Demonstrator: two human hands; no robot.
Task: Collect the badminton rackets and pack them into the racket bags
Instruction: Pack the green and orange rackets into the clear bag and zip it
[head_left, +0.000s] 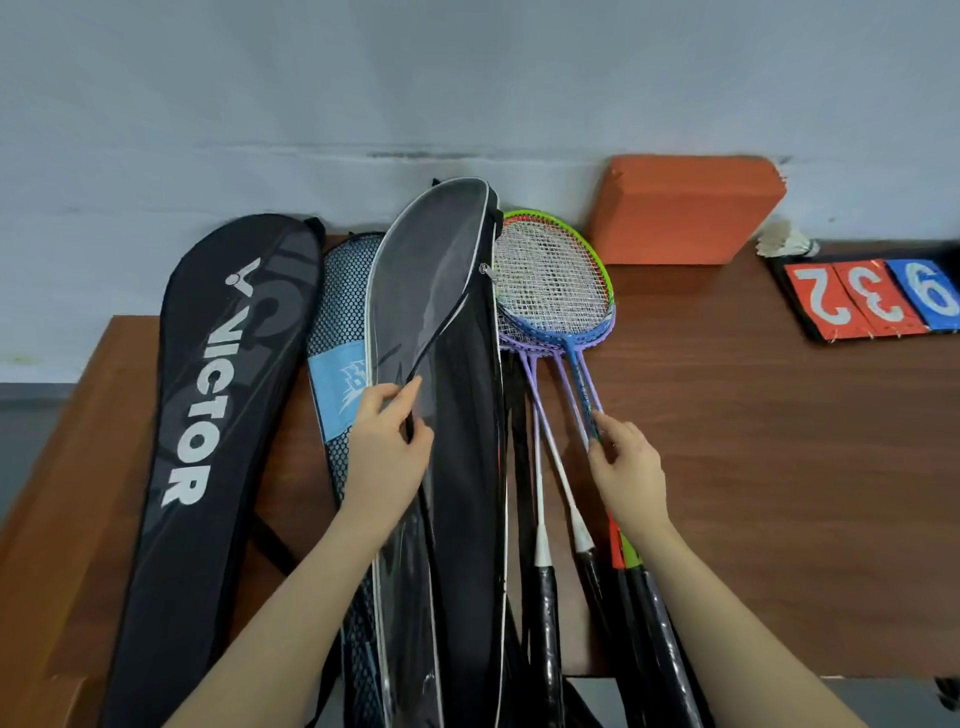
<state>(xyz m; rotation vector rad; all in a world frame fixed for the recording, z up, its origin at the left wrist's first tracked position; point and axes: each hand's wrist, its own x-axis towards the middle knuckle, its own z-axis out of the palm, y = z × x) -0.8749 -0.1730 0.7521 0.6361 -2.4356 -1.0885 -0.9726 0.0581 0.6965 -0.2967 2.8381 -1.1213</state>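
Observation:
Several badminton rackets (553, 291) lie stacked on the brown table (753, 467), heads against the wall, with blue, purple, green and red frames. My right hand (626, 467) pinches the blue racket's shaft among the purple shafts. Left of them lies a black and grey racket bag (457, 364), partly unzipped. My left hand (387, 452) holds its open zipper edge. Further left lie a mesh bag with a light blue label (340, 322) and a black VICTOR bag (218, 415).
An orange foam block (685, 208) leans against the wall behind the racket heads. A flip scoreboard (872, 299) with red and blue number cards and a shuttlecock (784, 241) sit at the far right. The table's left edge runs beside the VICTOR bag.

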